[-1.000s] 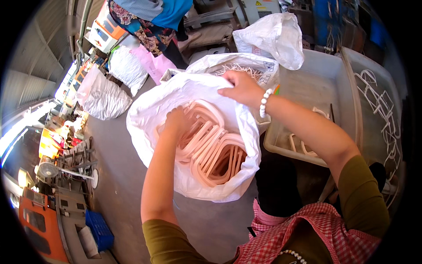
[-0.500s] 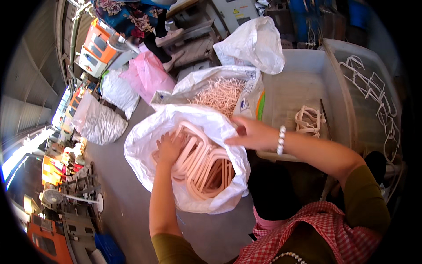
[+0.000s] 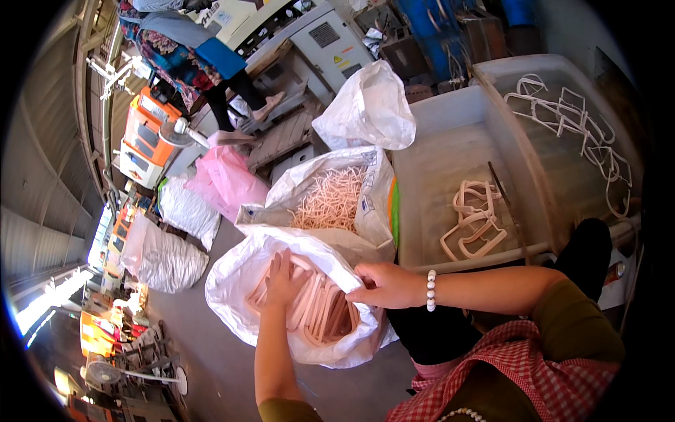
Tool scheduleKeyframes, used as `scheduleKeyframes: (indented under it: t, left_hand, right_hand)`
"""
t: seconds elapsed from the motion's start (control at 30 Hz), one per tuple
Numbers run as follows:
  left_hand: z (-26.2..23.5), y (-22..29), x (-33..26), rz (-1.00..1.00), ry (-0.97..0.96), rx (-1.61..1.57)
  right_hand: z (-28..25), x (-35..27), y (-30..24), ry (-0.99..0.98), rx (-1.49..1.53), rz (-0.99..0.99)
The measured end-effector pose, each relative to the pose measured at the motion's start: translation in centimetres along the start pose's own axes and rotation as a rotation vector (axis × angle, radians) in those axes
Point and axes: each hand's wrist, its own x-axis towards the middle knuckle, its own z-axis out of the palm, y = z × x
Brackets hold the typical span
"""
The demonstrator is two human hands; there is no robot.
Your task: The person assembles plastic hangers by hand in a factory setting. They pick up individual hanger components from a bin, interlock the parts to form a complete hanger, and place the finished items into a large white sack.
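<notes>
left hand [image 3: 285, 278] lies flat, fingers spread, on pink frames [image 3: 316, 313] stacked inside white sack [image 3: 239, 281], long sides running away from the person. right hand [image 3: 383, 285] pinches the sack rim, just right of the stack.

Both forearms are bare below olive-green sleeves pushed up past the elbows; the right wrist wears a bracelet of white beads [image 3: 430, 290], just at three o'clock of the right hand [image 3: 389, 285]; the left hand [image 3: 283, 280] wears nothing; a red-and-white checked garment [image 3: 534, 369] covers the torso; dark trousers show above it.
</notes>
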Motion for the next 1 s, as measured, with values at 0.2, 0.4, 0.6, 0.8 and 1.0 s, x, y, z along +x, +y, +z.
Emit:
scheduleKeyframes:
  t: [0.2,0.4,0.6,0.8,1.0]
  left_hand:
    - [-6.6,4.9,-9.1,0.09,-0.008,-0.348]
    - [-7.8,8.3,-18.9,-0.056,-0.149,-0.225]
    - [-9.2,9.3,-23.2,-0.032,-0.109,-0.02]
    - [-9.1,13.9,-21.0,0.089,0.246,0.103]
    - [-6.3,24.8,-17.3,0.644,0.205,-0.368]
  right_hand:
    - [-0.5,-1.6,1.7,-0.171,0.35,0.252]
    - [0.2,-2.1,1.9,-0.115,0.289,0.223]
    - [1.1,-1.3,-0.3,0.225,-0.244,-0.134]
    - [-1.2,-3.4,1.3,0.159,-0.316,-0.092]
    - [-12.5,-8.4,2.3,0.053,-0.675,0.117]
